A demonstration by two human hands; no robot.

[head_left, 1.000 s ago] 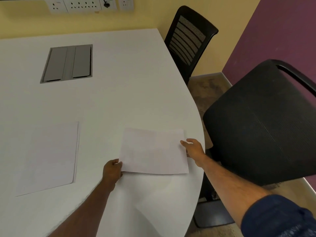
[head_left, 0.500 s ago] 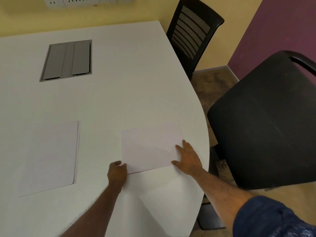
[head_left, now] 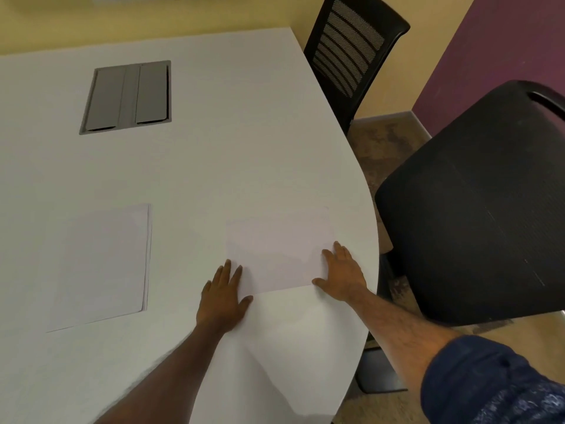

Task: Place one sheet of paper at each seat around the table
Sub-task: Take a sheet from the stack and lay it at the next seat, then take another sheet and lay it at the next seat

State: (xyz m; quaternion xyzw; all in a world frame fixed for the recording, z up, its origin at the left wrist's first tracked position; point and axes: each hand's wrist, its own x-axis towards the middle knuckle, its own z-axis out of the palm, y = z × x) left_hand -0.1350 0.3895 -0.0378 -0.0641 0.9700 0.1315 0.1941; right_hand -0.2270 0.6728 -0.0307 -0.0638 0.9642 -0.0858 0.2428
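Note:
A white sheet of paper (head_left: 278, 249) lies flat on the white table (head_left: 214, 154), close to its rounded right edge and in front of a black chair (head_left: 477, 209). My left hand (head_left: 223, 296) rests flat, fingers straight, on the sheet's lower left corner. My right hand (head_left: 344, 272) lies flat on its lower right corner. A small stack of white sheets (head_left: 101, 264) lies on the table to the left.
A second black chair with a mesh back (head_left: 351, 47) stands at the far right side of the table. A grey cable hatch (head_left: 128, 96) is set into the tabletop at the back. Brown floor shows between the chairs.
Both hands lowered the sheet onto the table. My left hand let go of its corner pinch, and both hands now lie flat with straight fingers on the lower corners.

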